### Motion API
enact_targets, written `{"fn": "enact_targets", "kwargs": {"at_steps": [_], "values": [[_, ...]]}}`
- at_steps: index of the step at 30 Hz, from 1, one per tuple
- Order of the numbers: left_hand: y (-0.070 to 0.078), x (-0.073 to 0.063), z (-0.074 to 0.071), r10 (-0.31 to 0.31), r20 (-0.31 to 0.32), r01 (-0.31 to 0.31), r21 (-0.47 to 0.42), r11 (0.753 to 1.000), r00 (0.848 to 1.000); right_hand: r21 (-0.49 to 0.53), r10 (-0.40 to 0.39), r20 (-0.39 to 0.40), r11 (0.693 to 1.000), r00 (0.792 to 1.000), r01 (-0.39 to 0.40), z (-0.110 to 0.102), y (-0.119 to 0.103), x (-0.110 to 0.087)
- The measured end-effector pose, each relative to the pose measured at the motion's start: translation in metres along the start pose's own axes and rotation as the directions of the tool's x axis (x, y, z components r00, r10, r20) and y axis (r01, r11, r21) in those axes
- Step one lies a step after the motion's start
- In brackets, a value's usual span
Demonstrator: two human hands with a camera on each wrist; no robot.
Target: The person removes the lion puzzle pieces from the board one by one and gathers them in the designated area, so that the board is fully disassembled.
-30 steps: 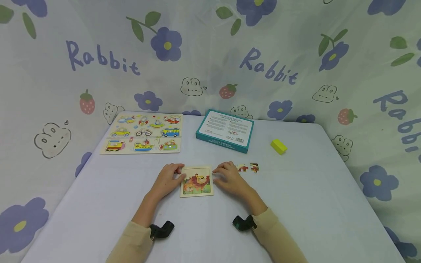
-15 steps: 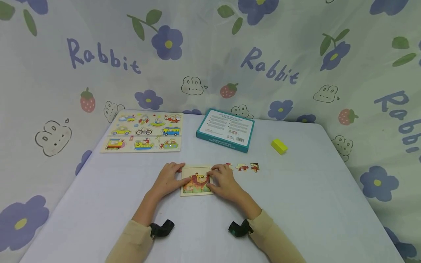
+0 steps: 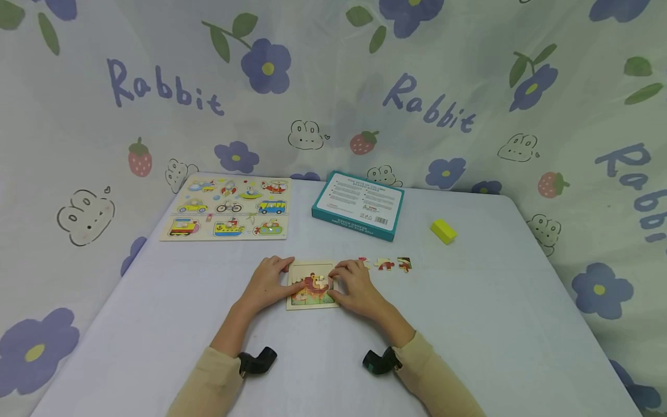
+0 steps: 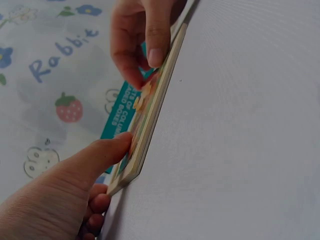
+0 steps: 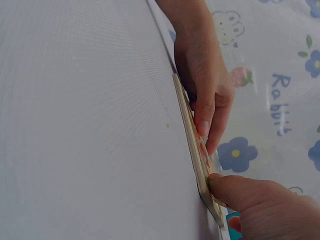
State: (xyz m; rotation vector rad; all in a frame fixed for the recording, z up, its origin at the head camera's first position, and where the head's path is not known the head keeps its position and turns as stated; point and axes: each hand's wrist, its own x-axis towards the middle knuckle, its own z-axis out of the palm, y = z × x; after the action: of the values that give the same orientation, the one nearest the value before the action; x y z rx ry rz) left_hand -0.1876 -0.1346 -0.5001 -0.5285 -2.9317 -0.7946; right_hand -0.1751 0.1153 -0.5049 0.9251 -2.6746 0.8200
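Note:
A small wooden jigsaw puzzle (image 3: 314,268) with a lion picture lies in front of me in the head view. My left hand (image 3: 269,284) grips its left side, the thumb over the picture and the other fingers at the outer edge. At the right side, my right hand (image 3: 356,288) pinches a puzzle piece between thumb and fingers, low over the tray; the fingers mostly hide it. In the left wrist view a yellowish piece (image 4: 141,102) stands slightly raised from the picture. The right thumb (image 5: 232,190) is right at the puzzle's rim in the right wrist view.
Loose puzzle pieces (image 3: 385,264) lie in a row beyond my right hand. Farther back are a vehicle peg board (image 3: 224,209), a teal-edged box (image 3: 358,204) and a yellow block (image 3: 443,231). A patterned curtain (image 3: 333,87) hangs behind the white table (image 3: 495,324).
My right hand has moved left from beside the puzzle onto its right side, uncovering another loose piece. My left thumb has slid farther over the picture. The lion's face now looks broken up.

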Motion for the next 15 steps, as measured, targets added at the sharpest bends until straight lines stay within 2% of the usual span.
{"fn": "enact_targets", "kwargs": {"at_steps": [15], "values": [[-0.0012, 0.0007, 0.0007, -0.004, 0.004, 0.004, 0.013, 1.0, 1.0, 0.058, -0.016, 0.026, 0.998, 1.0, 0.014, -0.0049, -0.0041, 0.0014]]}}
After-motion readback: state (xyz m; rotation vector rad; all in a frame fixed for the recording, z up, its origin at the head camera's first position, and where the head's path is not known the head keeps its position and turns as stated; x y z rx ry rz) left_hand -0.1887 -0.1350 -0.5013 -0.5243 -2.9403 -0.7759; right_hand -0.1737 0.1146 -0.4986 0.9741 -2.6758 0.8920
